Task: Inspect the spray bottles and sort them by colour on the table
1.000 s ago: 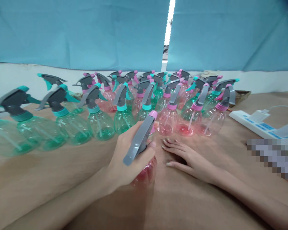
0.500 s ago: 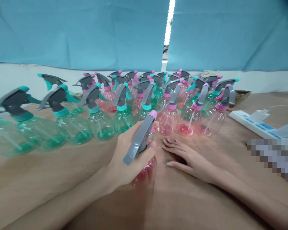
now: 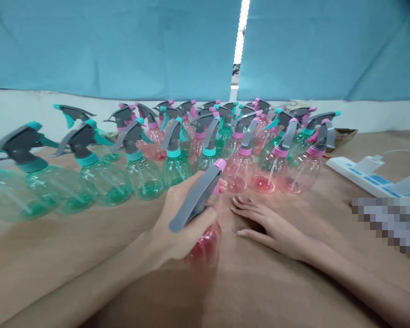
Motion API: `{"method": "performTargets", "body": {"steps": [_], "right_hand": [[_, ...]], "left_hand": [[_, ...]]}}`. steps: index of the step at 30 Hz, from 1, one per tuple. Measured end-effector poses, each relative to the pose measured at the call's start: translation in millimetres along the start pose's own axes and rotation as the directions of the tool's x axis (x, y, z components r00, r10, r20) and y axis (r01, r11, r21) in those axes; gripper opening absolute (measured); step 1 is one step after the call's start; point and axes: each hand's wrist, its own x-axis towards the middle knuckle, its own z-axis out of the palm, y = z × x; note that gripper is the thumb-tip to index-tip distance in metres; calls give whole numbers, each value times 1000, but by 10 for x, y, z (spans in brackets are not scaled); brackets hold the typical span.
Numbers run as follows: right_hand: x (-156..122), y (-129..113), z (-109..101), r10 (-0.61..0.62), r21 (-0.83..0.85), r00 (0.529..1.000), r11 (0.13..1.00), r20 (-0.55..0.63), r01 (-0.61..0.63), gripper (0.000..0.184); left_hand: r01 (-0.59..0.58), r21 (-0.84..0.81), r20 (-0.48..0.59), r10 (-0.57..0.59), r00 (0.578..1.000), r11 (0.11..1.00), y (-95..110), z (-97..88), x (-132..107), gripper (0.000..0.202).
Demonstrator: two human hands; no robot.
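Note:
My left hand [image 3: 177, 223] is wrapped round the neck of a pink spray bottle [image 3: 205, 243] that stands on the brown table [image 3: 266, 291]. Its grey trigger head [image 3: 195, 197] with a pink nozzle points away from me. My right hand [image 3: 269, 225] lies flat on the table just right of the bottle, fingers stretched out, holding nothing. Behind both hands stands a crowd of several spray bottles: green ones [image 3: 141, 175] to the left, pink ones [image 3: 269, 175] to the right.
A white power strip [image 3: 365, 175] with a plugged-in adapter lies at the right edge. A blurred patch [image 3: 386, 223] sits near it. A white ledge and blue curtain [image 3: 123, 45] close off the back of the table.
My left hand has tilted the held bottle slightly, so its grey trigger head swung a little to the left and down. My right hand has stayed put.

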Motion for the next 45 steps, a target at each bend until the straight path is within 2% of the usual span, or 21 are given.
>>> {"method": "performTargets", "body": {"steps": [7,12,24,30,35,45], "right_hand": [[-2,-5,-1,5,-3,1000,1000,5,-5,58],[-1,6,4,0,-13,1000,1000,10,0,58],[-4,9,4,-4,-9,1000,1000,7,4,57],[2,12,9,-2,-19,1000,1000,17,2,58],[5,-7,-2,6,-32,1000,999,25,-6,58],[10,-5,-4,12,-48,999,999,51,-10,61]], "left_hand": [[6,3,18,-6,1000,1000,-39,10,-14,2],[23,-37,20,-22,1000,999,-23,-1,-13,8],[89,-30,-96,-91,991,996,-21,101,-35,9],[78,-18,-93,-79,993,997,-67,108,-46,7],[64,20,-101,-62,993,998,-76,103,-57,13],[34,-4,-109,-34,994,999,-101,128,-48,12]]}}
